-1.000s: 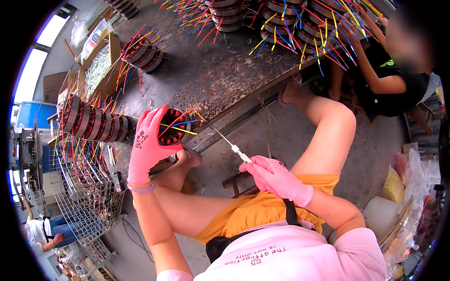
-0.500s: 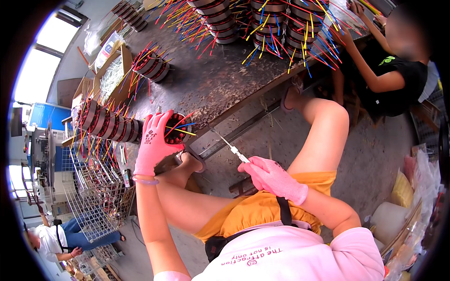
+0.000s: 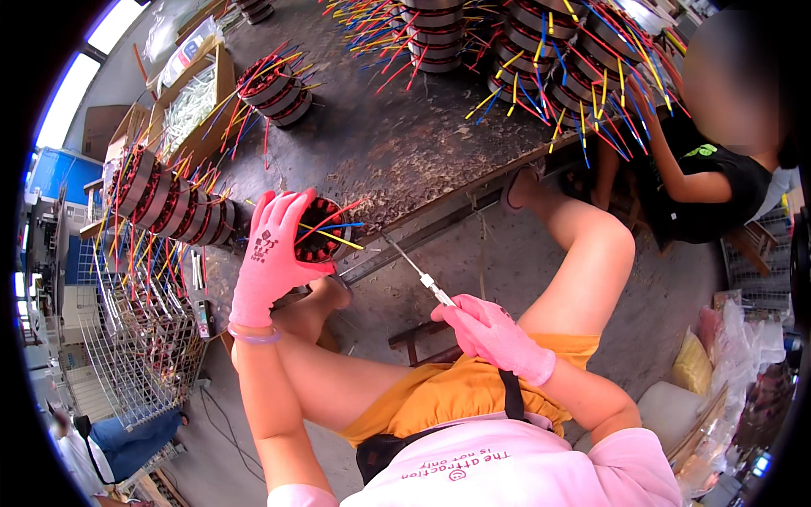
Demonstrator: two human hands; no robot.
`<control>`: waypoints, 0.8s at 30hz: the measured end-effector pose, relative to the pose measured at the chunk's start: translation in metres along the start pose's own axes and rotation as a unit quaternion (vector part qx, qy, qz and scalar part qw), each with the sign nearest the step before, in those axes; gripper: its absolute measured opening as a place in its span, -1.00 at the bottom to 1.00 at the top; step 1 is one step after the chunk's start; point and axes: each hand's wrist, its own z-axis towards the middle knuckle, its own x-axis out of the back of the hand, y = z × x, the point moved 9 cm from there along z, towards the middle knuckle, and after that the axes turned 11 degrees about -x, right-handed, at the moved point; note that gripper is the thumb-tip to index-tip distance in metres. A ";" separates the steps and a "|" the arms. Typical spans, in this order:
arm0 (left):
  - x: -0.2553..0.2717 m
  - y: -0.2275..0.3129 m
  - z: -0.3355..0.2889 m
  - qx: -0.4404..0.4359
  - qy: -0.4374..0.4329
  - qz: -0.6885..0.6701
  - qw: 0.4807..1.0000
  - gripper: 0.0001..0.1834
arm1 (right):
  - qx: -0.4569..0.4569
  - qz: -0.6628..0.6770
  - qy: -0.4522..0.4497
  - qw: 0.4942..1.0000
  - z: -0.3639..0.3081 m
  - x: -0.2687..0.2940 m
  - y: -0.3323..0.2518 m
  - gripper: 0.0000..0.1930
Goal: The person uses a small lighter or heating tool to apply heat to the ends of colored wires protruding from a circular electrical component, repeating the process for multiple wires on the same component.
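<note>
My left hand [image 3: 276,253], in a pink glove, is closed round the side of a motor stator [image 3: 318,240] at the table's near edge. The stator's open end shows dark red windings, with red, blue and yellow leads sticking out to the right. In my right hand [image 3: 497,336], also gloved in pink, is a thin metal rod tool with a white handle [image 3: 436,289]. It slants up and left, its tip near the table edge, apart from the stator. My right fingers are wrapped round the handle's lower end.
A row of stators [image 3: 173,207] lies left of my left hand, above a wire basket [image 3: 139,346]. Behind stand a short stator stack [image 3: 277,95], a box of white pieces [image 3: 190,110] and taller stacks [image 3: 435,38]. A co-worker [image 3: 705,165] sits at the right beside the table.
The view has tilted slightly, so the table and stacks appear shifted. Both hands keep their hold on the stator and the rod tool, with little movement between them.
</note>
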 end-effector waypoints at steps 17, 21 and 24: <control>0.002 -0.003 0.001 0.009 0.004 0.004 1.000 0.03 | -0.023 -0.002 -0.014 1.000 0.003 -0.004 -0.006 -0.69; 0.000 -0.003 0.001 0.013 -0.005 0.007 1.000 0.04 | -0.009 -0.009 -0.019 1.000 0.004 -0.003 -0.005 -0.69; 0.002 0.000 0.002 0.007 0.001 0.004 1.000 0.04 | -0.015 0.013 -0.018 1.000 0.005 -0.003 -0.002 -0.70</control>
